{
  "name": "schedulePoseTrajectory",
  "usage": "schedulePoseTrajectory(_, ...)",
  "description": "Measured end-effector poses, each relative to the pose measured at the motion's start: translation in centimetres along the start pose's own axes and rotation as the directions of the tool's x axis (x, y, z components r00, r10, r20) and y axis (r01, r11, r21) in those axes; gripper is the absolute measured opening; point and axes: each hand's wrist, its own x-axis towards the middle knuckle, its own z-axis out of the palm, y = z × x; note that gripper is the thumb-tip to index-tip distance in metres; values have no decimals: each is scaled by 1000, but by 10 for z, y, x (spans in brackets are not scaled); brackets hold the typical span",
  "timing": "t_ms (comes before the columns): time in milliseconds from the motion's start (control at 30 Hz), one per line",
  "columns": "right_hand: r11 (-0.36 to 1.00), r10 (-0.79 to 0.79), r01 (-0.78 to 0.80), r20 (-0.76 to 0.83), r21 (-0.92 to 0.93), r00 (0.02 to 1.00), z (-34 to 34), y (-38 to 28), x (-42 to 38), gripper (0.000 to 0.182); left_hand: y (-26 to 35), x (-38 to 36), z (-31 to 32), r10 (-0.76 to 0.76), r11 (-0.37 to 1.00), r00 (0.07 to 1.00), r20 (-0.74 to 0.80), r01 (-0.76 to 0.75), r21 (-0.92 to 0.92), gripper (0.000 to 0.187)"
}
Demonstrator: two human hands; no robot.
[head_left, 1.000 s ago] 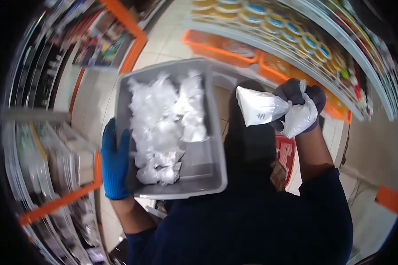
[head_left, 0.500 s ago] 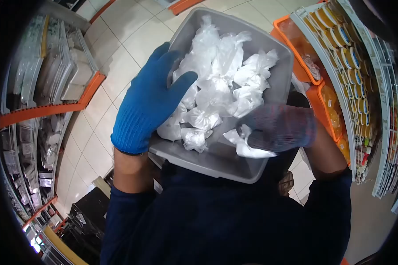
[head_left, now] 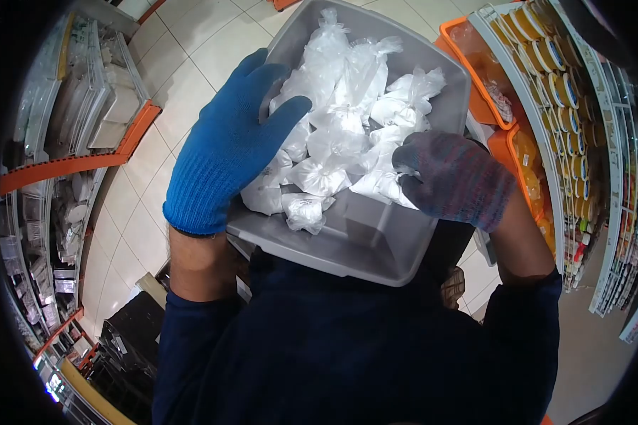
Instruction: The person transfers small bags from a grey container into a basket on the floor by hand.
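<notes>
A grey plastic bin [head_left: 376,244] sits before my body, holding several knotted clear plastic bags [head_left: 337,142] filled with something white. My left hand [head_left: 234,134], in a blue knit glove, lies along the bin's left side. Its fingers are stretched and its thumb is spread over the bags. In a dark striped knit glove, my right hand [head_left: 450,173] is closed on the edge of a white-filled plastic bag [head_left: 383,180] near the bin's right wall. Its fingertips are partly hidden. A smaller tied bag [head_left: 307,211] rests near the front left of the bin.
Shelves with clear plastic packages [head_left: 106,106] stand on the left, edged by an orange rail [head_left: 85,164]. Orange baskets [head_left: 503,124] and racks of yellow-edged rolls [head_left: 546,64] are on the right. A black object [head_left: 131,333] stands at lower left on the tiled floor [head_left: 142,205].
My right hand has moved up and further into the bin, bringing the white bag from the front area against the other bags. My left hand stays by the left side.
</notes>
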Motion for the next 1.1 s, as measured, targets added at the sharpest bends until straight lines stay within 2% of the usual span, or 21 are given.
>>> schedulePoseTrajectory(33,1000,3,-3,0,2,1000,-2,3,-1,16,-1,0,0,9,1000,1000,1,-9,8,51)
schedulePoseTrajectory(100,966,-59,65,-32,250,998,-7,10,-3,22,-3,1,1,21,1000,1000,7,-21,17,50)
schedulePoseTrajectory(133,966,-55,62,-33,252,998,-9,10,-6,22,-4,2,1,24,1000,1000,6,-24,11,50)
schedulePoseTrajectory(200,923,21,5,-64,384,998,-14,8,-13,21,-9,3,3,26,1000,1000,8,-26,5,50)
schedulePoseTrajectory(300,948,33,-24,-23,317,999,-26,8,-19,26,-13,3,6,107,993,993,-47,-104,61,56)
schedulePoseTrajectory(367,925,54,-56,17,375,998,-35,5,-22,25,-3,2,3,13,1000,1000,19,-13,-13,50)
schedulePoseTrajectory(433,898,73,-91,58,431,996,-37,5,-23,24,0,3,2,13,1000,1000,23,-13,0,50)
schedulePoseTrajectory(500,869,-47,9,64,494,997,-35,5,-17,24,1,3,3,14,1000,1000,27,-14,13,50)
schedulePoseTrajectory(633,822,-38,4,48,570,998,-14,-3,-10,23,3,3,2,8,1000,999,32,-9,20,50)
schedulePoseTrajectory(733,821,-136,63,88,567,987,4,4,-3,22,2,2,2,16,1000,999,29,-16,18,50)
schedulePoseTrajectory(800,793,-119,-18,184,608,976,6,2,3,24,1,3,2,28,999,1000,8,-28,16,49)
schedulePoseTrajectory(867,816,-132,11,167,578,977,8,3,7,28,2,3,2,22,1000,1000,13,-22,3,49)
schedulePoseTrajectory(967,677,-195,-72,273,732,942,-1,-5,13,29,1,3,2,20,1000,1000,17,-20,24,49)
schedulePoseTrajectory(1100,635,-209,-145,349,759,913,-2,-2,12,29,3,3,2,12,999,1000,22,-13,38,48)
